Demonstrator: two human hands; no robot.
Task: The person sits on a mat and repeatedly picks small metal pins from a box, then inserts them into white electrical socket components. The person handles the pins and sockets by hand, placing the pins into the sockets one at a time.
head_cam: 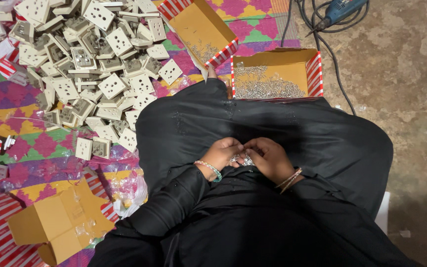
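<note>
Listing from left to right, as laid out on the floor:

Flattened brown cardboard box (58, 225), lower left, lying on red-striped wrapping.

Patterned mat (35, 141), pink, yellow and green, spread under most of the stock.

Heap of pale socket plates (92, 64), upper left, piled loosely; some face up with holes showing, some face down.

Open cardboard box (201, 29), top centre, tilted, with a scatter of small metal screws inside.

Left hand (222, 155), resting on the black-clothed lap; fingers curled nearly closed, pinching at the small metal pieces (240, 159). Beaded bracelet at the wrist.

Small metal pieces, held between both hands at mid-lap, touching the fingertips of each; exact kind too small to tell.

Right hand (269, 159), just beside the left and meeting it; fingers bent inward and closed on the same cluster. Thin bangles at the wrist.

Second open box (277, 74), red-striped edge, beyond the knees, filled along its near side with a mass of silvery screws.

Blue power drill (339, 11) with cable, top right, on bare concrete floor (411, 99).

Handling note, by judgement: sorting best done low over the lap, one piece at a time, so dropped pieces land in the cloth.
</note>
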